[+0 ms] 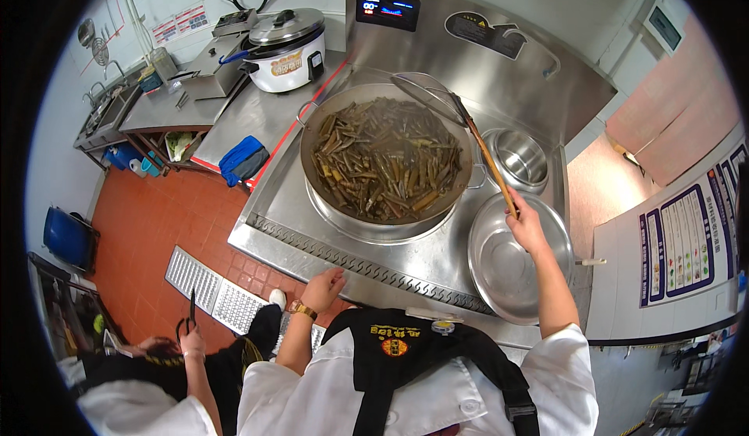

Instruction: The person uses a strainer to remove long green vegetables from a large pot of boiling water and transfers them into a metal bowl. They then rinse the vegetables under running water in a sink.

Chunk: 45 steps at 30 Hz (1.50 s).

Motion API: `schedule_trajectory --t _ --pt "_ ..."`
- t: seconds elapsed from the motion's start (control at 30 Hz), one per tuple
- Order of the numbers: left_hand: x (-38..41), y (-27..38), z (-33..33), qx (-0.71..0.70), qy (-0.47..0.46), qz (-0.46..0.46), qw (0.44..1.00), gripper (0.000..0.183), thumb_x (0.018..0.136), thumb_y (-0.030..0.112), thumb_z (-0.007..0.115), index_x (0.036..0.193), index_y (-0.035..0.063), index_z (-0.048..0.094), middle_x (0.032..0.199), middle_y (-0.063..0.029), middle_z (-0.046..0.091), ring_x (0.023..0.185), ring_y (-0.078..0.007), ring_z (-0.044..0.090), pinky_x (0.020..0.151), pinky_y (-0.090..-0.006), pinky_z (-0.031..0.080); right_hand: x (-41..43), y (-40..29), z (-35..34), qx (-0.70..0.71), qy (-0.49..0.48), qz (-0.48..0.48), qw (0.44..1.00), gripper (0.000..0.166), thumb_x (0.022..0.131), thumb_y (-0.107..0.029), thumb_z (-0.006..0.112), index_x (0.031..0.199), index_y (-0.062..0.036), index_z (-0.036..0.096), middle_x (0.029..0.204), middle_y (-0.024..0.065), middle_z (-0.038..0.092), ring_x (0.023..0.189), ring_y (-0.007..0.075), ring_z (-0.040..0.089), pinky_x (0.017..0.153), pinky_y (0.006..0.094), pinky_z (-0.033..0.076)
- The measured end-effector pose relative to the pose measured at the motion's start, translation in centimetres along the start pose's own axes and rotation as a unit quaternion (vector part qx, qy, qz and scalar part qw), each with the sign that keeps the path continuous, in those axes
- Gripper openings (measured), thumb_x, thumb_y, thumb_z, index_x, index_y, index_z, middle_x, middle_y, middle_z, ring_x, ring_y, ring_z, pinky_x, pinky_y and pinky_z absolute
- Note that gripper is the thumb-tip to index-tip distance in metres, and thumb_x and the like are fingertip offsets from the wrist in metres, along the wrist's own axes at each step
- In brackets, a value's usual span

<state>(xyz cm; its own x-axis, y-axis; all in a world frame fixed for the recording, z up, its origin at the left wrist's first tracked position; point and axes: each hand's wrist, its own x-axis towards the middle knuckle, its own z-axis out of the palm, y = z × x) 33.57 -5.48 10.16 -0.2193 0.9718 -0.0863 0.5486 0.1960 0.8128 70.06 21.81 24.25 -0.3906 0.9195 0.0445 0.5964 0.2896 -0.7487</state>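
My right hand [526, 225] grips the long wooden handle [494, 161] of a mesh skimmer [426, 92]. The skimmer's round head is tilted over the far right rim of a wide two-handled pan [467, 169]. Brown-green cut vegetable pieces [386, 155] fill the pan amid dark liquid, with a light haze above them. Below my right forearm lies a large shallow steel bowl [488, 260] on the stove. My left hand [323, 291], with a gold-coloured watch on the wrist, hangs empty by the stove's front edge, fingers loosely bent.
A steel pot [521, 158] stands right of the pan. Left of the stove are a blue cloth item [243, 158], a white electric cooker [292, 67] and a covered steel appliance [210, 67]. A co-worker's hand [192, 342] holds black scissors [187, 322] at lower left.
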Motion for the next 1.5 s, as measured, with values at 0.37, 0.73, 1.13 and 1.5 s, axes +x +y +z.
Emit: schedule_trajectory --t 0.37,0.73,1.13,1.5 --pt "-0.3 -0.6 0.8 -0.031 0.003 -0.004 0.999 0.032 0.083 0.019 0.057 0.108 -0.0002 0.054 0.093 -0.0180 0.062 0.081 -0.0277 0.062 0.072 -0.0342 0.050 0.3 -0.8 1.8 0.339 -0.237 0.279 0.867 0.058 0.078 0.003 0.045 0.131 -0.0083 0.026 0.083 0.0136 0.054 0.057 0.0137 0.051 0.047 0.0269 0.045" --pt "2.1 4.4 1.5 -0.041 -0.078 0.012 0.996 0.033 0.083 0.019 0.059 0.111 0.0020 0.053 0.094 -0.0134 0.062 0.083 -0.0212 0.062 0.074 -0.0299 0.049 -0.3 -1.4 8.3 0.615 -0.340 0.326 0.632 0.041 0.079 0.004 0.053 0.115 0.0002 0.032 0.084 0.0149 0.050 0.060 0.0114 0.046 0.046 0.0211 0.040" --pt "4.8 8.1 2.9 -0.181 -0.202 0.041 0.962 0.032 0.088 0.023 0.054 0.113 0.0028 0.052 0.098 -0.0084 0.062 0.089 -0.0141 0.058 0.079 -0.0276 0.046 -4.0 -4.4 4.8 0.681 -0.305 0.258 0.613 0.051 0.075 0.008 0.050 0.122 -0.0048 0.034 0.086 0.0147 0.047 0.061 0.0125 0.044 0.048 0.0221 0.038" --pt "10.1 17.9 6.9 -0.544 -0.295 -0.020 0.785 0.037 0.095 0.026 0.039 0.126 0.0069 0.036 0.111 -0.0058 0.054 0.100 -0.0156 0.053 0.089 -0.0324 0.043 -6.8 -7.2 5.1 0.674 -0.304 0.178 0.650 0.042 0.076 0.004 0.050 0.115 -0.0020 0.038 0.084 0.0122 0.047 0.058 0.0099 0.042 0.045 0.0200 0.036"
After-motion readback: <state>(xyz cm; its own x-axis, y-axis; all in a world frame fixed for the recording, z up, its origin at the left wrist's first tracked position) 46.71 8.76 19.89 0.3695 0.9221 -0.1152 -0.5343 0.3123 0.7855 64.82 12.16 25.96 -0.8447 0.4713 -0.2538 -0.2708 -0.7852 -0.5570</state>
